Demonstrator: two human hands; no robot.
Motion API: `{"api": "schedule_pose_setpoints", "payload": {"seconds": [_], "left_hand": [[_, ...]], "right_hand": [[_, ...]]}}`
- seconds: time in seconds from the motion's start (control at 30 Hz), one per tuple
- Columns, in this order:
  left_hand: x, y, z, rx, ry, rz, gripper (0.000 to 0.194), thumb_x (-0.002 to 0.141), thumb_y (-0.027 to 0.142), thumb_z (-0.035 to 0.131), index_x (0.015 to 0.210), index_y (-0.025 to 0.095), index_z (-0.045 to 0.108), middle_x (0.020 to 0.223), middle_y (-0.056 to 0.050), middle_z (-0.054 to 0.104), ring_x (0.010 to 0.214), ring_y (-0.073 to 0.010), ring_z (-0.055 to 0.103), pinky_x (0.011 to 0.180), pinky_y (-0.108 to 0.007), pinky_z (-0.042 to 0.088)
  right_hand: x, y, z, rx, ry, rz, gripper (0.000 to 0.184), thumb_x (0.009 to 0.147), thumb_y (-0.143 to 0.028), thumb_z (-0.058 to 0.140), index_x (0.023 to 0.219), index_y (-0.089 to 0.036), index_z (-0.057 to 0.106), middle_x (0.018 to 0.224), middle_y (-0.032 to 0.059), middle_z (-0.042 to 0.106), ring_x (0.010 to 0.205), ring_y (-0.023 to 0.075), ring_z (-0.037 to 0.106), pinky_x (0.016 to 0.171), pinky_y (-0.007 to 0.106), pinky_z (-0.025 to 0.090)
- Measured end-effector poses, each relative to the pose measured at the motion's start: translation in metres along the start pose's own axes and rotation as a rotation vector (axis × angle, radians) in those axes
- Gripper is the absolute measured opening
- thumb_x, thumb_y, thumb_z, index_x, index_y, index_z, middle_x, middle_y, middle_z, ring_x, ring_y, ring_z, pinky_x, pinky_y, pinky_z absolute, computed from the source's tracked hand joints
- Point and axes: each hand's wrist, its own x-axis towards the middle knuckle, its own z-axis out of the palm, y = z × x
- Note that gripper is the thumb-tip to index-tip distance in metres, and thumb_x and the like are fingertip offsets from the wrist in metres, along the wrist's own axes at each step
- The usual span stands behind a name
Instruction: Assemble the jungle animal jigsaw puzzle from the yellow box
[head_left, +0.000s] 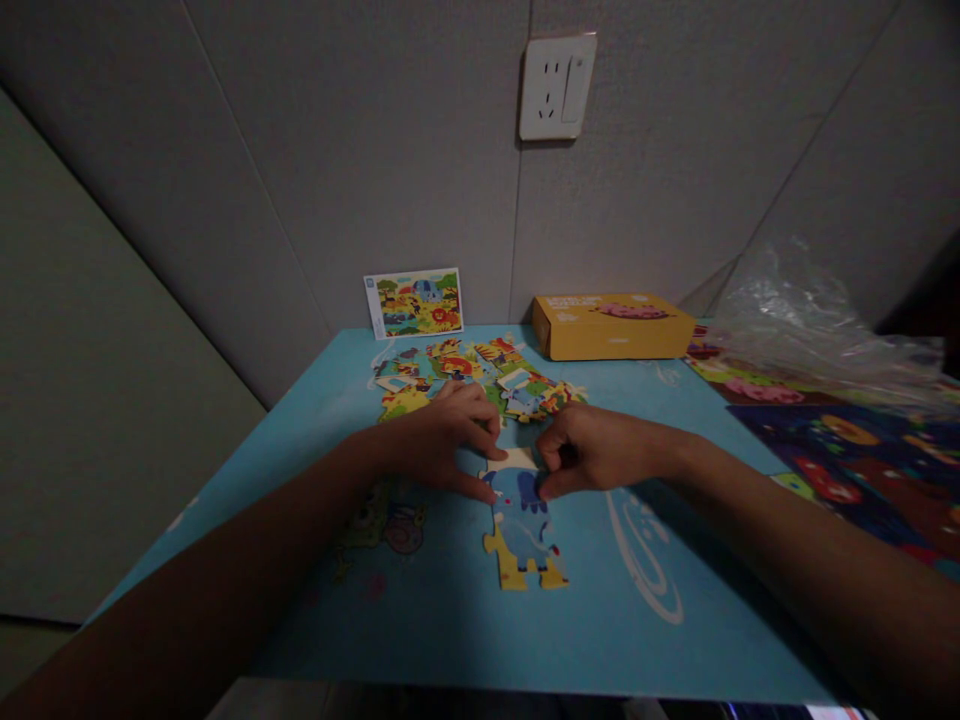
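Several joined jigsaw puzzle pieces (523,530) lie flat on the light blue table, showing a blue elephant over yellow ground. At their upper left edge is my left hand (454,435), its thumb and index fingertip touching the upper piece. My right hand (592,447) has its curled fingers and thumb against the upper right edge of that piece. Between the hands, the pale top of the upper puzzle piece (517,459) shows. Beyond my hands, a heap of loose puzzle pieces (450,362) is spread out, partly hidden by my left hand.
A picture card (416,303) leans on the wall behind the heap. To its right stands a yellow puzzle box (615,328). Clear plastic wrapping (810,310) and a dark printed picture sheet (847,455) lie at the right. A wall socket (557,87) is above.
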Motion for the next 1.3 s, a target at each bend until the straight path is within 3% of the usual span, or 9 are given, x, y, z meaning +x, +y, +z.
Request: {"api": "schedule_pose_setpoints", "payload": {"seconds": [0.57, 0.77, 0.83, 0.97, 1.07, 1.13, 1.3], "left_hand": [[-0.001, 0.003, 0.000, 0.005, -0.021, -0.027, 0.040, 0.064, 0.046, 0.082, 0.094, 0.023, 0.068, 0.095, -0.002, 0.060, 0.096, -0.0218, 0.050, 0.089, -0.037, 0.031], [-0.003, -0.005, -0.004, 0.067, 0.088, -0.034, 0.032, 0.077, 0.048, 0.072, 0.096, 0.022, 0.069, 0.096, -0.004, 0.062, 0.096, -0.0211, 0.052, 0.091, -0.036, 0.035], [-0.004, -0.014, -0.006, 0.170, 0.208, -0.150, 0.026, 0.084, 0.044, 0.064, 0.095, 0.021, 0.070, 0.096, -0.006, 0.062, 0.097, -0.0221, 0.053, 0.091, -0.038, 0.036], [-0.008, -0.034, -0.007, 0.419, 0.383, -0.619, 0.033, 0.086, 0.037, 0.056, 0.110, 0.016, 0.068, 0.106, -0.012, 0.062, 0.106, -0.0312, 0.050, 0.091, -0.046, 0.038], [-0.016, -0.048, -0.008, 0.501, 0.388, -0.950, 0.039, 0.087, 0.031, 0.049, 0.120, 0.017, 0.064, 0.116, -0.016, 0.060, 0.112, -0.0370, 0.047, 0.091, -0.052, 0.039], [-0.022, -0.057, -0.008, 0.497, 0.389, -1.095, 0.042, 0.088, 0.032, 0.046, 0.123, 0.017, 0.063, 0.122, -0.018, 0.059, 0.115, -0.0390, 0.046, 0.091, -0.054, 0.039], [-0.030, -0.076, -0.007, 0.386, 0.332, -1.252, 0.058, 0.083, 0.058, 0.049, 0.121, 0.017, 0.066, 0.126, -0.019, 0.058, 0.120, -0.0434, 0.044, 0.093, -0.058, 0.040]], "right_hand": [[0.002, -0.003, -0.002, 0.006, -0.031, 0.084, 0.027, 0.071, -0.033, 0.076, 0.063, -0.015, 0.059, 0.052, -0.0074, 0.047, 0.050, 0.0068, 0.040, 0.049, 0.021, 0.027], [0.003, 0.002, -0.001, 0.025, 0.050, 0.010, 0.037, 0.081, -0.044, 0.063, 0.060, -0.016, 0.052, 0.052, -0.0062, 0.040, 0.049, 0.0072, 0.034, 0.048, 0.023, 0.024], [0.004, 0.004, -0.001, 0.007, 0.143, -0.003, 0.043, 0.087, -0.048, 0.052, 0.058, -0.017, 0.048, 0.051, -0.0060, 0.035, 0.048, 0.0074, 0.030, 0.049, 0.024, 0.022], [0.008, 0.006, 0.000, -0.029, 0.276, 0.023, 0.046, 0.090, -0.048, 0.045, 0.056, -0.018, 0.042, 0.052, -0.0059, 0.030, 0.048, 0.0072, 0.027, 0.049, 0.025, 0.020], [0.010, 0.005, 0.002, -0.047, 0.303, 0.042, 0.046, 0.090, -0.047, 0.045, 0.054, -0.018, 0.041, 0.050, -0.0063, 0.028, 0.047, 0.0069, 0.025, 0.049, 0.025, 0.019], [0.011, 0.006, 0.004, -0.054, 0.320, 0.050, 0.047, 0.090, -0.048, 0.044, 0.054, -0.018, 0.040, 0.050, -0.0063, 0.028, 0.046, 0.0068, 0.026, 0.049, 0.025, 0.019], [0.013, 0.007, 0.006, -0.042, 0.332, 0.059, 0.048, 0.090, -0.049, 0.044, 0.054, -0.019, 0.040, 0.050, -0.0059, 0.028, 0.046, 0.0070, 0.027, 0.048, 0.026, 0.019]]}}
